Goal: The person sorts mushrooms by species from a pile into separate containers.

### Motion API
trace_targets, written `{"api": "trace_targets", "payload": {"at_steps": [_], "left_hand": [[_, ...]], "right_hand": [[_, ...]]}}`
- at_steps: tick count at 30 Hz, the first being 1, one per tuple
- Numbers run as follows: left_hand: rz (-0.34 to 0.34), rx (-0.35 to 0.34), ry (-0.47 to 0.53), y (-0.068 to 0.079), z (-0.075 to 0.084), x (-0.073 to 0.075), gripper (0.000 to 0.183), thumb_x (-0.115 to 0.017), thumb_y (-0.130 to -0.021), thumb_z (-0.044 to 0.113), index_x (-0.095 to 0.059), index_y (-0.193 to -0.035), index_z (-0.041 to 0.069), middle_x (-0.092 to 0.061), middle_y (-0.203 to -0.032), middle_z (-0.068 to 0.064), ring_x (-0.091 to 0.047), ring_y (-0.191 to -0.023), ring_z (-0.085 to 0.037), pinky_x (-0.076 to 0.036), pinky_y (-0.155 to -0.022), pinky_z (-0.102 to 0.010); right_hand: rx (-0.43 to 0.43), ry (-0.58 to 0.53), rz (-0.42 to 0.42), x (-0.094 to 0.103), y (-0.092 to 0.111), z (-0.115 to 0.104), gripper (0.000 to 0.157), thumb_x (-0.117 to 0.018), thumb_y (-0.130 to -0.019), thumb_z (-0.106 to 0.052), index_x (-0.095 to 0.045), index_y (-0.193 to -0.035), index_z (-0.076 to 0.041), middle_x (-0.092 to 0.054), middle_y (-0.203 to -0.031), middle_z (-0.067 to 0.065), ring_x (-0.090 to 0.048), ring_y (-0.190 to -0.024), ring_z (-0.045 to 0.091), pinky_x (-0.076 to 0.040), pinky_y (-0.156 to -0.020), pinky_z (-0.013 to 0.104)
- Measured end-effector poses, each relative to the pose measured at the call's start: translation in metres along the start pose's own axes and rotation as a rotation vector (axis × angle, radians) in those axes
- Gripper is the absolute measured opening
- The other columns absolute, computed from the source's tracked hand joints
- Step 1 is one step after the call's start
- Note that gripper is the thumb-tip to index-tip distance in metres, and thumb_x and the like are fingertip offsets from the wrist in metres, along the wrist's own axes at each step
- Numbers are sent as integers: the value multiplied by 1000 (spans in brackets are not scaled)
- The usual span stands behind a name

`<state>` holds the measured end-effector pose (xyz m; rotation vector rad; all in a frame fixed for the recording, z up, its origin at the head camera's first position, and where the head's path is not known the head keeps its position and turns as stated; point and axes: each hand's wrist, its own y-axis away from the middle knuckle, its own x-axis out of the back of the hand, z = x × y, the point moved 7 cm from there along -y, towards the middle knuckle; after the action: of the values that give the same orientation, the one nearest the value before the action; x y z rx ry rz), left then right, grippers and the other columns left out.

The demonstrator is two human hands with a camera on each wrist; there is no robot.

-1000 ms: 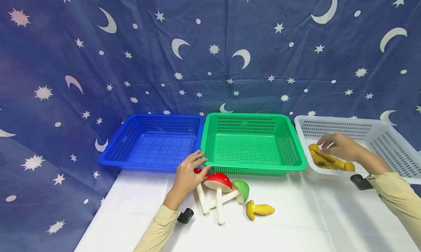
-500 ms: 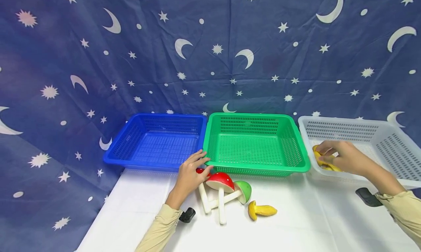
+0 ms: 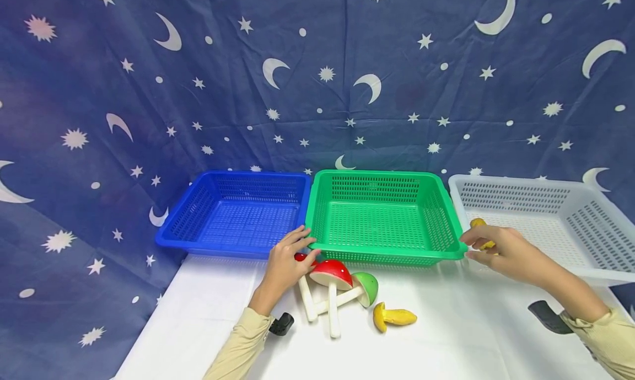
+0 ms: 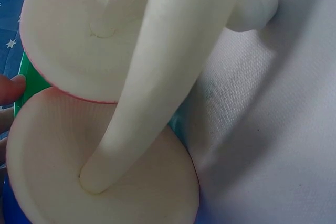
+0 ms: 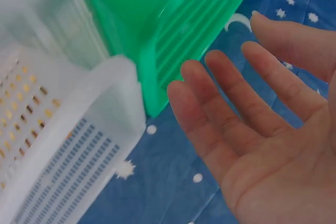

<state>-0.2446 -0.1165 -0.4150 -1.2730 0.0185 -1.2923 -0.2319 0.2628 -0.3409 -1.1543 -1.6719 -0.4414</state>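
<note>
Right hand (image 3: 516, 257): fingers apart, at the white basket's (image 3: 521, 181) near-left corner. Left hand (image 3: 285, 263): fingers loosely spread over a red mushroom (image 3: 303, 260). Yellow mushroom (image 3: 397, 317) lies nearby on the white-covered bench (image 3: 446, 341). Behind, I see a navy star-and-moon cloth (image 3: 297, 93).

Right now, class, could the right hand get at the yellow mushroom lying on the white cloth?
Probably yes. The right hand appears empty beside the white basket, nothing visible lies over the yellow mushroom, and the white cloth between them looks free.
</note>
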Motion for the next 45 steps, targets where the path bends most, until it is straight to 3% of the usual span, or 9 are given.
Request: {"api": "trace_targets", "payload": {"at_steps": [6, 14, 24, 32, 38, 45], "left_hand": [[7, -10, -7, 1, 0, 0, 25, -80, -76, 19, -75, -95, 3, -67, -111, -15, -58, -114, -30, -50, -89, -47], [2, -1, -2, 0, 0, 0, 24, -80, -76, 17, -75, -95, 4, -67, -111, -15, -58, -114, -29, -50, -89, -47], [10, -18, -7, 0, 0, 0, 24, -81, -75, 17, -75, -94, 3, -68, -110, -16, -59, -113, -30, -50, -89, -47], [13, -25, 5, 0, 0, -1, 24, -80, -76, 18, -75, -94, 3, -67, -110, -17, -58, -114, -31, -50, -89, -47], [18, -30, -1, 0, 0, 0, 24, -80, -75, 18, -75, -94, 3, -67, -110, -17, -58, -113, -31, -51, -88, -46], [24, -37, 1, -1, 1, 1, 25, -80, -75, 17, -75, -94, 2, -67, -109, -17, -59, -112, -32, -51, -86, -47]], "right_hand": [[81, 2, -12, -9, 1, -21, 25, -76, -76, -4, -68, -99, -10, -67, -93, -3, -62, -79, 11, -53, -60, 25], [26, -51, -147, -27, 4, -37, 23, -72, -82, -12, -66, -104, -12, -64, -98, -10, -60, -85, 7, -53, -66, 28], [114, -46, -169, -52, 10, -56, 24, -75, -79, -14, -67, -101, -16, -62, -96, -13, -58, -85, 7, -52, -66, 28], [80, -58, -271, -75, 4, -61, 26, -74, -80, -15, -67, -105, -14, -62, -98, -13, -57, -88, 9, -53, -69, 28], [84, -76, -305, -94, 2, -64, 28, -74, -80, -15, -66, -106, -16, -62, -99, -14, -57, -88, 12, -51, -66, 27], [91, -110, -337, -118, 2, -66, 28, -74, -79, -14, -66, -106, -12, -63, -101, -8, -58, -88, 12, -53, -74, 33]]}}
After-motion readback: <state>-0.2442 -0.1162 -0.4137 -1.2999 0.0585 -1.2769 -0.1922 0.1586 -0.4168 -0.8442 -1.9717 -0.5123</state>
